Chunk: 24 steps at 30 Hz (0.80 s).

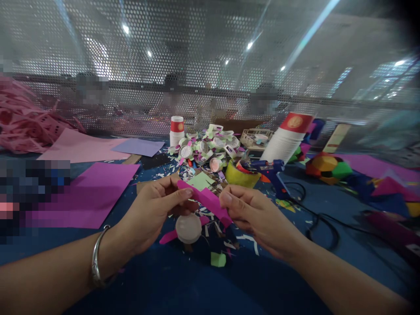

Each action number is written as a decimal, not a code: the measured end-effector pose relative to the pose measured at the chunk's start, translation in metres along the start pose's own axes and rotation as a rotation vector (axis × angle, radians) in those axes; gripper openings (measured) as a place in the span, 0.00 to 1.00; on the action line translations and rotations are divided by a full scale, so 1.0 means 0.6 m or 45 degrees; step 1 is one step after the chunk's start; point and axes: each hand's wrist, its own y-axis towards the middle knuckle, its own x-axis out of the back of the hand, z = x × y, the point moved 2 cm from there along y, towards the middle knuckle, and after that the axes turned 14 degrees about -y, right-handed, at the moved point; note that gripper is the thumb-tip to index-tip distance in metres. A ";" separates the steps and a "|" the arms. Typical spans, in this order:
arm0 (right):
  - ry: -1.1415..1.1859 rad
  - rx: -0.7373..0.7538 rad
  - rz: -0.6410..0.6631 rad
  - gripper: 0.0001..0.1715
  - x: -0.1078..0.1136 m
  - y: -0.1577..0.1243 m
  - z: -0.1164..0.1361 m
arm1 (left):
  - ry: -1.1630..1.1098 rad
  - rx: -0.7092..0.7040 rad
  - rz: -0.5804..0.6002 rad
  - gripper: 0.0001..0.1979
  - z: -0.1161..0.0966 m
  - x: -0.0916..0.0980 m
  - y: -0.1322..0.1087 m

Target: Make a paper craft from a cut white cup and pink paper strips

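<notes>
Between my hands a magenta paper strip (210,201) is stretched above the table. My left hand (159,203) pinches its left end, and my right hand (251,214) grips its right end. Just below lies a round white paper cup piece (188,229), with magenta paper tabs sticking out on two sides. A small pale green paper scrap (218,259) rests nearer to me. Beyond my hands sits a light green paper sheet (201,180) among many cut scraps.
A pile of cut cup pieces (215,146) stands ahead, between two stacks of paper cups (177,131). To the right, a blue glue gun (274,175) trails a black cable (323,216). Magenta paper (95,192) lies left, near shredded pink paper (26,116). A perforated screen (197,52) rises behind.
</notes>
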 end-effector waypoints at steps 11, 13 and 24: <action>-0.066 -0.038 0.046 0.18 -0.001 0.000 -0.004 | -0.051 -0.081 -0.022 0.07 -0.006 -0.007 -0.001; -0.046 -0.036 0.041 0.18 0.000 0.000 -0.004 | -0.021 -0.099 -0.025 0.06 -0.006 -0.006 -0.001; -0.045 -0.014 -0.032 0.17 -0.002 0.001 -0.004 | -0.002 -0.008 0.058 0.05 0.003 -0.008 -0.005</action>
